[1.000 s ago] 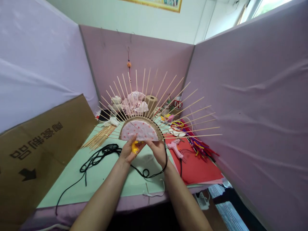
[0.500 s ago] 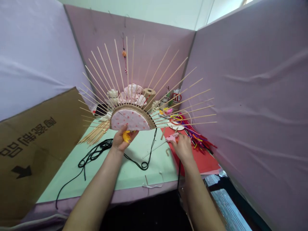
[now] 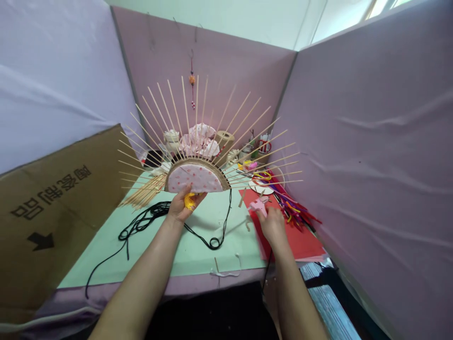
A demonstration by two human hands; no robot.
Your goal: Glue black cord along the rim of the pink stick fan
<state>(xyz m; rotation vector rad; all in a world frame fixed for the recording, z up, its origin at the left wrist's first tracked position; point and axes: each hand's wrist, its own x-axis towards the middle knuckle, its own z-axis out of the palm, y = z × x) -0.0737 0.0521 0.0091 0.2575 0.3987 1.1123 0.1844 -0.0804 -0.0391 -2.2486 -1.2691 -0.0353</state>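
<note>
Left hand curled round yellow strands and a pink-dotted half-disc with wooden spokes, above pale-green surface. Right hand closed on pink glue gun. Behind: brownish cup holding red-handled scissors.

Between the thin tan wooden sticks, left, and the pink plastic glue gun, right, the half-round, pink-dotted pale fabric panel stands before the brown cylindrical roll.
</note>
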